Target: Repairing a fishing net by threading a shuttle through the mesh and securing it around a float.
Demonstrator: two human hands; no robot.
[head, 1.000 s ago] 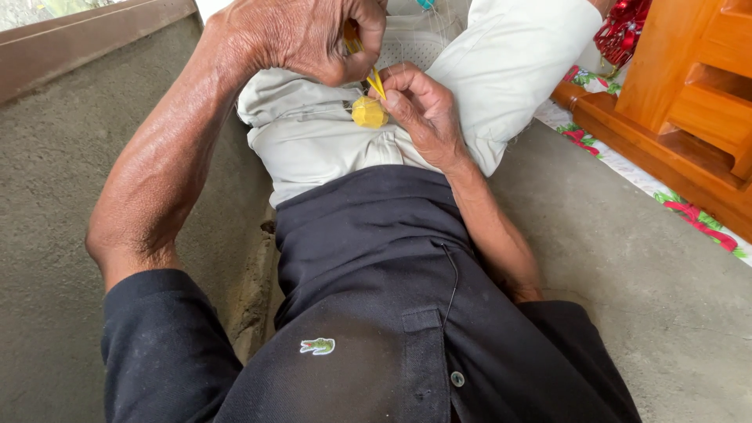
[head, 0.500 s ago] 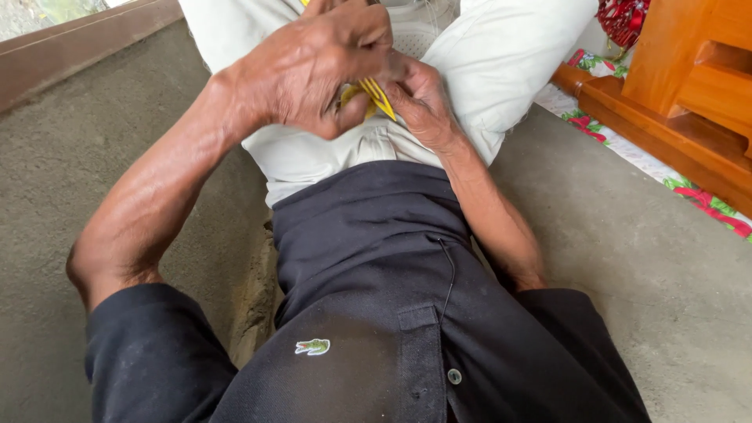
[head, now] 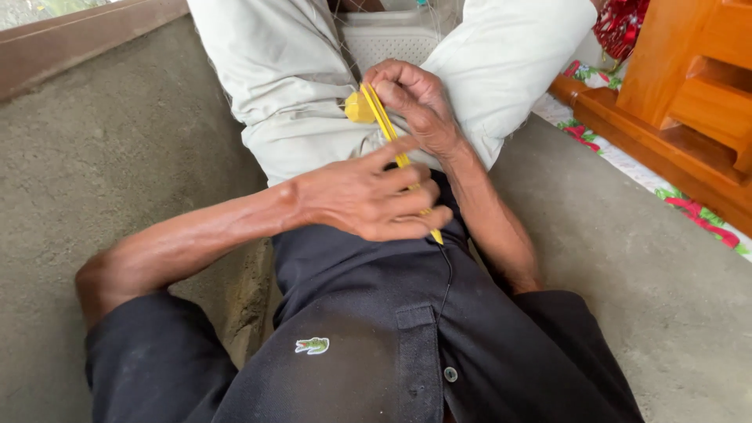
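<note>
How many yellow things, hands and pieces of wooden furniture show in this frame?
Yellow things: 2, a long flat needle and a round float
Hands: 2, left hand, right hand
Wooden furniture: 1
Total: 5

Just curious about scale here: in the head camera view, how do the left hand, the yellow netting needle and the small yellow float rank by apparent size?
1. left hand, though it is nearest the camera, which may flatter it.
2. yellow netting needle, long but thin, partly hidden by the left hand; the right hand pinches its upper end.
3. small yellow float, clearly smallest.
</note>
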